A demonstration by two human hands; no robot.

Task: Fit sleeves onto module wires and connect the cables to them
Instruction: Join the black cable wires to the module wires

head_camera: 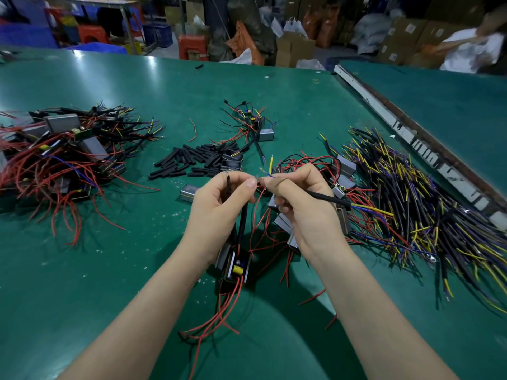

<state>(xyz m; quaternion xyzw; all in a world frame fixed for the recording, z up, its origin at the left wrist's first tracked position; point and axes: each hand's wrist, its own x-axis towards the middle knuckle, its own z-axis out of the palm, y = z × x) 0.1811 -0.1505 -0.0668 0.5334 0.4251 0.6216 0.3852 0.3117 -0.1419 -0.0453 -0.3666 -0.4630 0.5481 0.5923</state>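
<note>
My left hand (219, 204) pinches the bare end of a module wire between thumb and forefinger, with a thin black sleeve (228, 185) standing up in its curled fingers. The module (236, 266), a small grey box with a yellow part and red wires, hangs below that hand. My right hand (299, 198) grips a black cable (329, 199) whose blue and yellow cores stick out at both ends. The two wire ends meet between my fingertips. A heap of loose black sleeves (197, 160) lies just beyond my hands.
The green table (82, 270) holds a pile of modules with red wires (55, 152) at the left, a heap of black cables (411, 204) at the right, more modules (340, 174) behind my right hand and one module (255, 122) farther back. A person in white (472, 48) is at the far right.
</note>
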